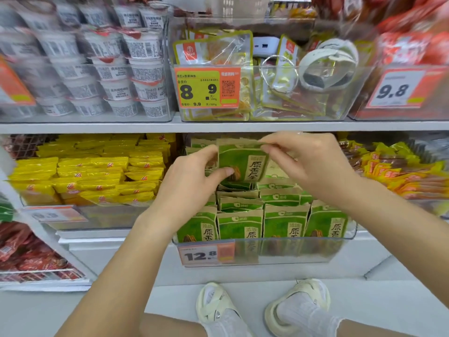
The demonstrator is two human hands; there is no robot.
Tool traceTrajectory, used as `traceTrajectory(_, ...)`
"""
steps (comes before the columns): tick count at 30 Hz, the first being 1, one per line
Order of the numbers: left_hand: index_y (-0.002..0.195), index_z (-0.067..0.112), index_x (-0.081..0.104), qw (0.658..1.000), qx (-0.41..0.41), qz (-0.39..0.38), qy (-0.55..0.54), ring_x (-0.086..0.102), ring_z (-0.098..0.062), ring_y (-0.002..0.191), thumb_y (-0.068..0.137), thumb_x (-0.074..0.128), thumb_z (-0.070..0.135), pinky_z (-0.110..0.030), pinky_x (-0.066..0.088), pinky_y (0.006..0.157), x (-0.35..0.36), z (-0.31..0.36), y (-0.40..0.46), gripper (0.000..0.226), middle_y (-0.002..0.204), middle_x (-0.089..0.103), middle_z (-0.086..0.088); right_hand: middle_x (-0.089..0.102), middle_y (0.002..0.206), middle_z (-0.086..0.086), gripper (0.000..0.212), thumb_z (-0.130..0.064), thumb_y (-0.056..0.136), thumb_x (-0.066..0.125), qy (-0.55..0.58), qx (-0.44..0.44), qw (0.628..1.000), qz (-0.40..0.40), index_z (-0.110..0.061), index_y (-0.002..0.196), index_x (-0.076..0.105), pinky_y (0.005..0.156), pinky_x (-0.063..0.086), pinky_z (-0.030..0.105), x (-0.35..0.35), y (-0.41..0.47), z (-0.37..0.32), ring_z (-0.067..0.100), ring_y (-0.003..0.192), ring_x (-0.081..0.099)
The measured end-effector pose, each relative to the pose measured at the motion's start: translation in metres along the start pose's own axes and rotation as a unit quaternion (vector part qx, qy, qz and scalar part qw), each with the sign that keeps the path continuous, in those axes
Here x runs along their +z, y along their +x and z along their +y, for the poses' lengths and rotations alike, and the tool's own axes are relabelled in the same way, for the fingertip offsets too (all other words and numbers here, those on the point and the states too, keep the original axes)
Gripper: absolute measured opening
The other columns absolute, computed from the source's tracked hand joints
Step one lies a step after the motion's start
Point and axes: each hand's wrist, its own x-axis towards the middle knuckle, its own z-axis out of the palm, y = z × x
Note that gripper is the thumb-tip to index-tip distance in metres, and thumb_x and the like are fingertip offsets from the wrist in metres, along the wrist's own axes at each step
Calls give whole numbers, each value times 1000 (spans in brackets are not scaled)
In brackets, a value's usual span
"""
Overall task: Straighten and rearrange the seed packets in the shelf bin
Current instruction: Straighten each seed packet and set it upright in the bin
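**Both hands on one green seed packet**

The left hand (194, 171) pinches the raised seed packet's (243, 161) lower left edge; the right hand (306, 161) pinches its top corner. It is held upright over the clear shelf bin (291, 249), above the rows of matching packets (284, 224).

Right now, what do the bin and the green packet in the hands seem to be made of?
The bin looks like clear, glossy hard plastic: the packets show through its front wall. The green packet, held by the left hand and right hand, looks like matte printed paper or film with a tan top edge; which one is unclear.
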Motion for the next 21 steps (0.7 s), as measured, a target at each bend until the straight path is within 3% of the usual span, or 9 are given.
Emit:
traceTrajectory(2, 112, 31, 63, 998, 25, 47, -40, 67, -11, 97, 92, 64, 34, -41, 53, 87, -4, 8, -8, 20, 104, 72, 15, 72, 82, -6, 26, -32, 91, 55, 49, 54, 997, 37, -15, 99, 73, 70, 57, 40, -10, -2, -8, 14, 74, 69)
traceTrajectory(4, 107, 30, 63, 992, 47, 87, -80, 67, -9, 96, 93, 62, 35, -42, 53, 86, -8, 19, -17, 15, 100, 72, 15, 69, 83, -15, 11, -30, 90, 61, 149, 117, 980, 66, -26, 96, 69, 74, 57, 31, -21, -4, -18, 7, 79, 68)
traceTrajectory(8, 103, 27, 66, 986, 53, 93, -130, 66, -1, 85, 92, 60, 45, -30, 53, 76, -9, 41, -45, 22, 92, 72, 15, 75, 84, -5, 18, -20, 88, 68, 334, 223, 913, 74, -26, 104, 62, 72, 57, 27, -35, -15, -41, 10, 83, 71)
traceTrajectory(11, 93, 24, 67, 969, 3, 65, -238, 68, -6, 79, 92, 65, 30, -24, 53, 67, 2, 49, -74, 7, 86, 74, 8, 74, 78, -10, 24, -36, 78, 63, 385, 321, 865, 30, -23, 99, 64, 66, 53, 23, -32, -37, -58, 4, 76, 68)
traceTrajectory(14, 92, 19, 69, 944, -57, 57, -321, 71, -13, 80, 90, 65, 24, -32, 57, 69, 18, 49, -101, 7, 85, 75, 1, 73, 78, -9, 28, -41, 77, 67, 415, 395, 819, -22, -17, 92, 68, 66, 52, 27, -21, -72, -73, 5, 74, 66)
traceTrajectory(18, 98, 11, 70, 914, -146, 37, -376, 72, -18, 80, 89, 63, 29, -42, 58, 69, 46, 41, -143, 21, 87, 76, -4, 75, 89, 0, 35, -35, 75, 64, 503, 481, 718, -21, -16, 104, 70, 60, 54, 23, -9, -125, -98, 11, 76, 70)
traceTrajectory(21, 102, 18, 70, 901, -186, 45, -390, 73, -18, 85, 82, 65, 41, -46, 59, 75, 62, 36, -166, 31, 89, 76, -2, 75, 93, 7, 38, -34, 74, 65, 531, 532, 659, 11, -14, 107, 71, 60, 55, 24, -4, -152, -113, 17, 77, 71)
